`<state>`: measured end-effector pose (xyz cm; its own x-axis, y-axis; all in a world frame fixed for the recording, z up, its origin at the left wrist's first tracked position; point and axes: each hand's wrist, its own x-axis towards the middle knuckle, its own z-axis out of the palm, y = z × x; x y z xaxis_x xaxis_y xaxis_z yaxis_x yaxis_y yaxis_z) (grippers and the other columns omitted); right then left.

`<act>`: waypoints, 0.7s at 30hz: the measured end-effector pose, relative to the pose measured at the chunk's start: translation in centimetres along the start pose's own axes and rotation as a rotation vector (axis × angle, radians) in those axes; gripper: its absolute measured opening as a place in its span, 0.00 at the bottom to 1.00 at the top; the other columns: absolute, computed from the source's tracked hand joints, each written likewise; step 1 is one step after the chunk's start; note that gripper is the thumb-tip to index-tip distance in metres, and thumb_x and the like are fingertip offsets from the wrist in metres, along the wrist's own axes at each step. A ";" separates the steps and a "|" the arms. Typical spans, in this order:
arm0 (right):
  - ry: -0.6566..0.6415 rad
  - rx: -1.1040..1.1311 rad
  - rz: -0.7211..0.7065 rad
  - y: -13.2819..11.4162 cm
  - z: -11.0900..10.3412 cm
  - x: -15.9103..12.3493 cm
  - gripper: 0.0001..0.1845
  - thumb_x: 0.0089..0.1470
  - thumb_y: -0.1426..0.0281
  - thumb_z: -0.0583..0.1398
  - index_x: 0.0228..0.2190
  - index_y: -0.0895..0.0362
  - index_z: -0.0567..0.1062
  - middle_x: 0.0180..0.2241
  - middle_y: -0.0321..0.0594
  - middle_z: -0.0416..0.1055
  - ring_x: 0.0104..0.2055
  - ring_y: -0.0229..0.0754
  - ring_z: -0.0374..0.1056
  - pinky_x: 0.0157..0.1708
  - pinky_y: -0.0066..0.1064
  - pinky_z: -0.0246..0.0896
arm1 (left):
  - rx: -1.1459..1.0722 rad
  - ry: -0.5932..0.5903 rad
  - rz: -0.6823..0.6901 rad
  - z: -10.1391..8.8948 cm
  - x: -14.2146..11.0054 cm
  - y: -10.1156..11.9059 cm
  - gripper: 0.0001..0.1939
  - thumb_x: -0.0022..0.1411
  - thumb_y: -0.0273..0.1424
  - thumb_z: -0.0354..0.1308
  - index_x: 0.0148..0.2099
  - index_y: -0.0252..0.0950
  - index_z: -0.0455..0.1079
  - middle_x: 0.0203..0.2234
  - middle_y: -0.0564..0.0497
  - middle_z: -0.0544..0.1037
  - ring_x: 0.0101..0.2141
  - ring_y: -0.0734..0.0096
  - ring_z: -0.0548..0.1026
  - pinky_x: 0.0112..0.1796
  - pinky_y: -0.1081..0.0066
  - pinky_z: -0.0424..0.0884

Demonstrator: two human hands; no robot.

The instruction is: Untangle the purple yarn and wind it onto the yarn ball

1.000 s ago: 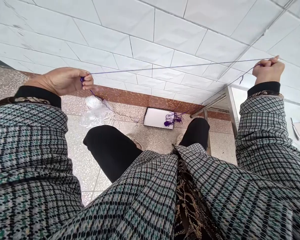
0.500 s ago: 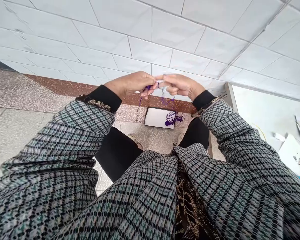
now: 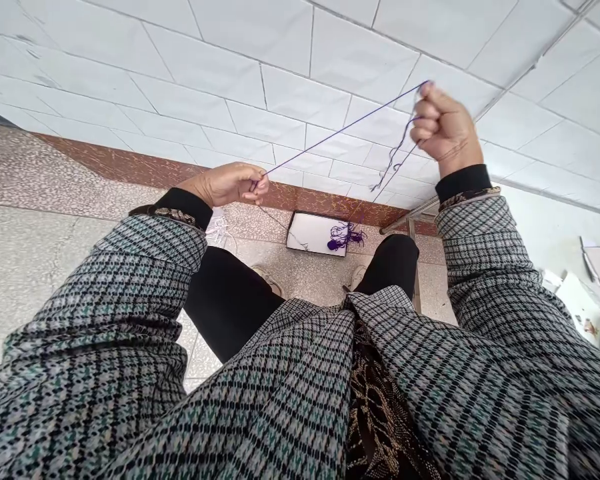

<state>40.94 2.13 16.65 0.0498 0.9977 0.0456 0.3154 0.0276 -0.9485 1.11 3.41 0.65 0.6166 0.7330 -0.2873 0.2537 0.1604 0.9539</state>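
A purple strand of yarn runs taut and slanting between my two hands. My left hand, lower and to the left, is closed on one end, and a thin tail hangs below it. Up at the right, my right hand pinches the strand at its fingertips, the other fingers curled over more yarn. From that hand a loose end dangles, and another length slants down toward a tangled purple yarn bundle. The bundle lies at the right side of a shallow white tray with dark edges on the floor.
A white tiled wall with a reddish-brown base strip stands close in front. My knees flank the tray. To the right is a white table with a metal leg; white cords lie on the floor at left.
My hands were together at the middle; now they are wide apart. The right hand has risen to the right, the left has shifted left and slightly down, and the yarn has stretched taut between them.
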 end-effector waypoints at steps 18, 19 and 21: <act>0.660 0.968 -0.080 1.5 -15.3 4.1 0.43 0.81 0.68 0.41 0.15 0.57 0.73 0.12 0.22 0.41 0.12 0.21 0.29 0.14 0.19 0.27 | -0.036 0.190 -0.323 -5.9 -5.4 -8.4 0.14 0.56 0.37 0.63 0.30 0.41 0.59 0.21 0.58 0.53 0.26 0.72 0.49 0.43 0.61 0.65; 0.718 0.932 -0.058 1.1 -15.1 3.5 0.43 0.80 0.68 0.40 0.14 0.58 0.72 0.13 0.23 0.39 0.12 0.21 0.29 0.15 0.18 0.27 | -0.032 0.200 -0.340 -6.1 -5.9 -8.8 0.15 0.56 0.37 0.64 0.30 0.41 0.59 0.22 0.58 0.53 0.27 0.72 0.50 0.43 0.62 0.66; 0.761 0.900 -0.022 0.6 -14.9 2.4 0.41 0.80 0.69 0.45 0.14 0.59 0.72 0.14 0.22 0.39 0.12 0.21 0.31 0.14 0.16 0.29 | -0.033 0.219 -0.354 -6.5 -6.7 -9.3 0.15 0.53 0.36 0.66 0.29 0.40 0.60 0.22 0.57 0.56 0.28 0.71 0.54 0.44 0.62 0.67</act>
<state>55.34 3.60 20.82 0.7015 0.7110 -0.0488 -0.4437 0.3822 -0.8106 -10.22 1.27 -5.77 0.3216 0.7516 -0.5759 0.3951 0.4463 0.8030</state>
